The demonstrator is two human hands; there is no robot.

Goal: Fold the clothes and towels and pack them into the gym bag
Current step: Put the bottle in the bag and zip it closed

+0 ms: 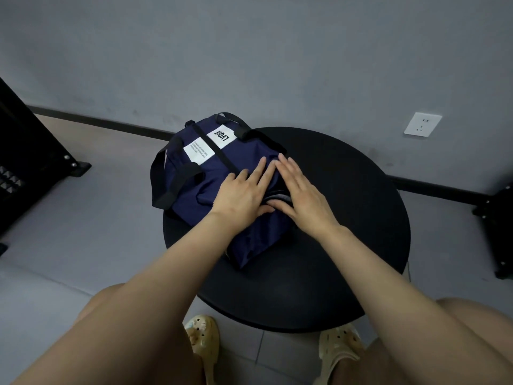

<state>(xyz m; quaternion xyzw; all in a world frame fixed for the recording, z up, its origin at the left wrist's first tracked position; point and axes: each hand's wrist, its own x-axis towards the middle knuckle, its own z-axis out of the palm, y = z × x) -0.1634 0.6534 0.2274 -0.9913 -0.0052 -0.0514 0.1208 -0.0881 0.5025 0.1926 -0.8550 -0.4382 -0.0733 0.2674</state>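
One blue gym bag (211,173) lies on one round black desk (347,218), toward its 10 o'clock edge. Two hands press flat on it, fingers straight: left hand (244,194), right hand (299,195). One grey cloth (277,198) peeks out between them.

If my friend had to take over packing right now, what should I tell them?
Left hand: flat, fingers straight, pressing on the navy fabric gym bag.
Right hand: flat too, pressing beside it at the bag's opening.
The bag lies on the round black table. A strip of grey folded cloth shows inside, between the hands.
Done: cloth is in the bag; no other clothes in view.
Left: probably close the bag. I cannot see a zip.
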